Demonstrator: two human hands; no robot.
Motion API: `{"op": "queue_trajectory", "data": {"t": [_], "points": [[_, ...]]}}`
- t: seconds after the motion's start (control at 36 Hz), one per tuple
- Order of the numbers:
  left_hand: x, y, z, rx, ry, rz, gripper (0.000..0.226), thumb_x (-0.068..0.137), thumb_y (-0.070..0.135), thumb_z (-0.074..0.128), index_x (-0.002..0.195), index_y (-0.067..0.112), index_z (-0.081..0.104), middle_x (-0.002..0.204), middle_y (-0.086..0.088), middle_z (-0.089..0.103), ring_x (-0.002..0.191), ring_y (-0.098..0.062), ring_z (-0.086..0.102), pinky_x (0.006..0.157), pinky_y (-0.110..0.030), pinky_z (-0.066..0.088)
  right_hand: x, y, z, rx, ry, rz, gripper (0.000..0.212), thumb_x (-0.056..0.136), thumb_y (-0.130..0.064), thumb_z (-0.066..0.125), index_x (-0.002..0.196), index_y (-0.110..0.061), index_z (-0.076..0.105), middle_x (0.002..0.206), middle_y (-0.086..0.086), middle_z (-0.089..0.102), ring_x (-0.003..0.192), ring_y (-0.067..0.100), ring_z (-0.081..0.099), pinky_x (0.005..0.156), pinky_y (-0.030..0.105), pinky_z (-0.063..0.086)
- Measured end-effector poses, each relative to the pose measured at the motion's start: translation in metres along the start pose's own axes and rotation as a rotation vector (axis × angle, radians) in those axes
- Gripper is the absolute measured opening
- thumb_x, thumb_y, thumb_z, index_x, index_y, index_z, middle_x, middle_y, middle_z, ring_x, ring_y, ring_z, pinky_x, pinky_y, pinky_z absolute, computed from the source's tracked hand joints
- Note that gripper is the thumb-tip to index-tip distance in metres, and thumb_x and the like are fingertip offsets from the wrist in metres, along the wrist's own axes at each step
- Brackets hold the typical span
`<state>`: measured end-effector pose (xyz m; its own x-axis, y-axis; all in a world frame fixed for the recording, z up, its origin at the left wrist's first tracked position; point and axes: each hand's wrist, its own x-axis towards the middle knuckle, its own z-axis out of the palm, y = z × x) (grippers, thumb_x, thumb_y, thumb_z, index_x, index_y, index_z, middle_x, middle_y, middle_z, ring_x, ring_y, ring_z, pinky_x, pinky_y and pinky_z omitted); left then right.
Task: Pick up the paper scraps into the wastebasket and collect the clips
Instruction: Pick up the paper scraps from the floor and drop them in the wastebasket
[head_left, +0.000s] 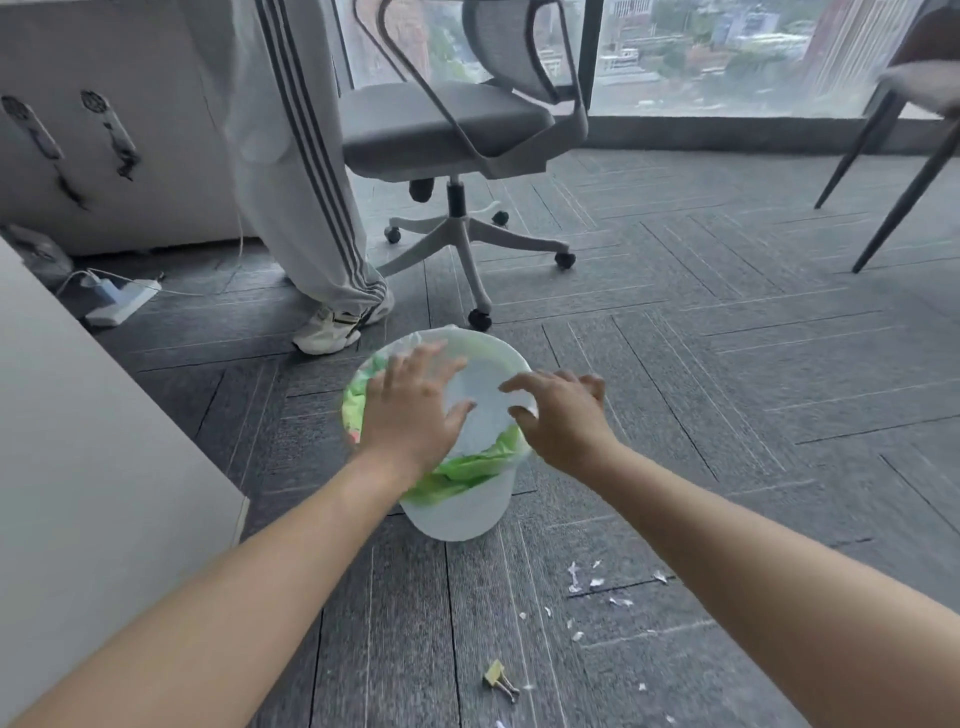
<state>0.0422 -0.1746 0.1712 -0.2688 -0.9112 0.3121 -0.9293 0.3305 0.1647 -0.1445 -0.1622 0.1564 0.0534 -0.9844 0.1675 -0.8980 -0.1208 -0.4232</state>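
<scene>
Paper scraps (574, 578) lie on floor (727, 364) beside wastebasket (457, 519). Left hand (410, 410), right hand (563, 415) over wastebasket, fingers spread, empty. Person should sweep scraps into pile, then pinch clip (500, 679).

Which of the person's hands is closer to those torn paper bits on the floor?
Right. The right hand is over the right rim of the wastebasket, on the side where the paper scraps lie; the left hand is over its left side, farther away.

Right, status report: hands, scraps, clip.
Left hand and right hand open above the wastebasket. Paper scraps and one binder clip on the floor, this side of it. Nothing blocking them; office chair stands beyond.
</scene>
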Motion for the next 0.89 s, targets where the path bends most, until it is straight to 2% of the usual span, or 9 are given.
{"op": "queue_trajectory", "data": {"t": [0.08,0.17,0.25,0.36,0.42,0.5,0.64,0.78,0.89], "points": [[-0.025,0.021,0.019,-0.079,0.038,0.154,0.051,0.090,0.041,0.058,0.138,0.032,0.046,0.150,0.007,0.036,0.134,-0.023,0.032,0.105,-0.046,0.030,-0.035,0.027,0.005,0.093,0.131,0.047,0.027,0.091,-0.027,0.058,0.117,-0.034,0.061,0.120,-0.012,0.063,0.110,0.015,0.052,0.087,0.031,0.018],[-0.057,0.035,0.044,-0.108,0.102,0.225,0.047,0.085,0.035,0.062,0.131,0.030,0.053,0.140,0.008,0.045,0.126,-0.023,0.042,0.098,-0.044,0.035,-0.075,0.060,0.023,0.111,0.149,0.149,0.025,0.089,-0.026,0.060,0.113,-0.033,0.062,0.114,-0.013,0.063,0.107,0.013,0.053,0.081,0.027,0.015],[-0.087,0.046,0.066,-0.164,0.138,0.308,0.044,0.083,0.026,0.065,0.126,0.030,0.056,0.131,0.008,0.051,0.120,-0.020,0.046,0.096,-0.038,0.030,-0.115,0.088,0.043,0.100,0.050,0.278,0.021,0.090,-0.028,0.060,0.110,-0.035,0.063,0.113,-0.015,0.062,0.108,0.011,0.051,0.089,0.032,0.020],[-0.122,0.053,0.101,-0.217,0.104,0.405,0.033,0.082,0.021,0.064,0.114,0.030,0.063,0.116,0.010,0.059,0.111,-0.017,0.051,0.090,-0.037,0.032,-0.158,0.108,0.073,0.060,-0.139,0.379,0.017,0.092,-0.030,0.060,0.106,-0.038,0.066,0.111,-0.018,0.064,0.110,0.009,0.051,0.085,0.030,0.017],[-0.138,0.050,0.121,-0.257,0.018,0.367,0.031,0.081,0.018,0.068,0.109,0.030,0.065,0.107,0.011,0.061,0.104,-0.017,0.054,0.086,-0.039,0.037,-0.174,0.114,0.088,0.023,-0.228,0.401,0.017,0.093,-0.032,0.058,0.106,-0.040,0.065,0.110,-0.020,0.063,0.111,0.007,0.052,0.086,0.031,0.018],[-0.156,0.042,0.144,-0.324,-0.229,0.242,0.020,0.088,0.021,0.064,0.108,0.027,0.066,0.097,0.012,0.062,0.094,-0.011,0.052,0.085,-0.036,0.043,-0.191,0.119,0.107,0.006,-0.315,0.424,0.017,0.094,-0.037,0.057,0.109,-0.040,0.063,0.108,-0.022,0.064,0.108,0.004,0.053,0.090,0.032,0.023],[-0.169,0.033,0.169,-0.263,-0.564,-0.007,0.018,0.098,0.033,0.050,0.110,0.032,0.063,0.106,0.015,0.062,0.097,-0.006,0.046,0.098,-0.031,0.041,-0.203,0.122,0.130,-0.050,-0.392,0.455,0.016,0.094,-0.037,0.057,0.108,-0.039,0.065,0.107,-0.020,0.066,0.105,0.005,0.053,0.092,0.034,0.027],[-0.167,0.034,0.193,-0.287,-0.703,-0.138,0.019,0.097,0.031,0.053,0.112,0.033,0.064,0.108,0.010,0.064,0.101,-0.009,0.052,0.100,-0.037,0.044,-0.199,0.118,0.153,-0.089,-0.388,0.428,0.015,0.095,-0.037,0.056,0.106,-0.036,0.066,0.105,-0.016,0.068,0.102,0.008,0.055,0.093,0.034,0.027],[-0.163,0.038,0.207,-0.291,-0.740,-0.182,0.019,0.095,0.030,0.057,0.112,0.037,0.064,0.109,0.009,0.063,0.106,-0.016,0.052,0.102,-0.041,0.042,-0.191,0.116,0.167,-0.133,-0.419,0.395,0.020,0.092,-0.038,0.059,0.112,-0.037,0.063,0.111,-0.015,0.065,0.107,0.011,0.053,0.095,0.037,0.028]]}}
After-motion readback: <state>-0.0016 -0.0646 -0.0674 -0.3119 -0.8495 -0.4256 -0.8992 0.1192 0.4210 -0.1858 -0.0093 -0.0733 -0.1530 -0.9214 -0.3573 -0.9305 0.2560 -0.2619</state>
